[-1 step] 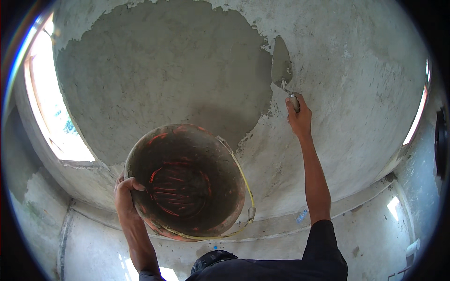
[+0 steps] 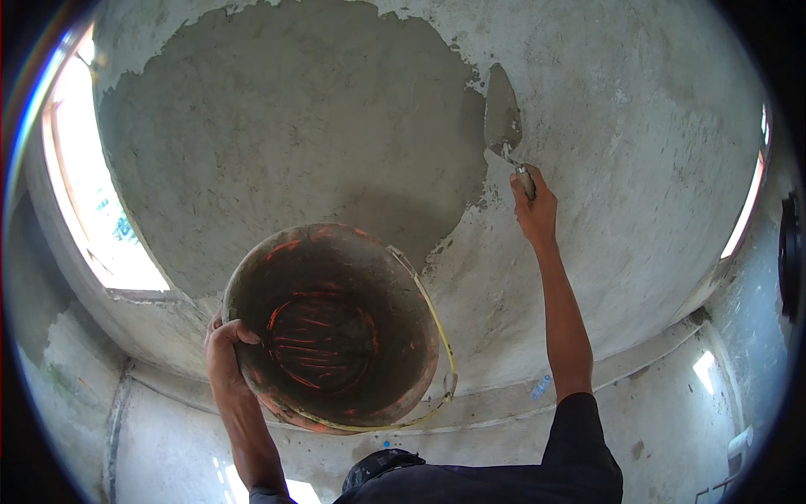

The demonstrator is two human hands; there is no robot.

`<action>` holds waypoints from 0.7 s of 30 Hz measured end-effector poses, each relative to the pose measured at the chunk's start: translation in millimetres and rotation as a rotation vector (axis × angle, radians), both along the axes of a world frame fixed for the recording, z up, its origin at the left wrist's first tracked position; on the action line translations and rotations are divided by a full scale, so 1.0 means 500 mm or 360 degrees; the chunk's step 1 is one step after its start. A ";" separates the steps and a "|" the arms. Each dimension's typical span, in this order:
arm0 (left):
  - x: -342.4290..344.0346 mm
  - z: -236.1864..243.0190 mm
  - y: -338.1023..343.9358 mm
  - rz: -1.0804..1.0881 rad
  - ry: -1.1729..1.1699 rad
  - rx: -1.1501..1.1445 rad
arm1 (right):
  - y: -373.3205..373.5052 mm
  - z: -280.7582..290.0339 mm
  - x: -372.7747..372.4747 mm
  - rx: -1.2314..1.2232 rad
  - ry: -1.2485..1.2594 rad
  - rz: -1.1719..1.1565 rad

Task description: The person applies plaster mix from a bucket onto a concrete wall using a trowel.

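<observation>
My left hand (image 2: 228,340) grips the rim of a dirty bucket (image 2: 319,328), tipped to show its dark inside with streaks of orange and a yellow handle hanging at its right. My right hand (image 2: 531,202) is closed on the handle of a pointed trowel (image 2: 503,105), whose blade lies at the right edge of a dark patch of damp plaster (image 2: 294,109) on the grey wall (image 2: 638,151). Whether the blade touches the wall I cannot tell.
A bright window opening (image 2: 101,210) is at the left and a narrower one (image 2: 743,210) at the right. A curved ledge (image 2: 504,399) runs below the wall. A dark object (image 2: 787,256) sits at the far right, and a pale pipe (image 2: 739,445) lower right.
The trowel and my right hand have shifted very slightly to the left. The bucket in my left hand looks practically still.
</observation>
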State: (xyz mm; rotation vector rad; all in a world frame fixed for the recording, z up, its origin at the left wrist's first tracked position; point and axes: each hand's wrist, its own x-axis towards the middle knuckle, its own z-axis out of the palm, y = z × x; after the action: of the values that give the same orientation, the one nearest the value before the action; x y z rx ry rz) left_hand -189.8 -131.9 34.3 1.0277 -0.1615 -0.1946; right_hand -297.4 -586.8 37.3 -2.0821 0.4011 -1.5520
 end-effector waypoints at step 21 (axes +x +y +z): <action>0.024 -0.018 0.007 -0.0145 0.0037 -0.0103 | 0.005 0.034 0.014 0.0324 -0.0089 0.0043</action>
State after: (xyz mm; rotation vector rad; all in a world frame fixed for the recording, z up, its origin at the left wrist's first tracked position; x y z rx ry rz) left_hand -178.0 -128.5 25.1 0.9539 -0.1927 -0.2822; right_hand -290.2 -584.4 54.3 -1.8778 0.4872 -1.4844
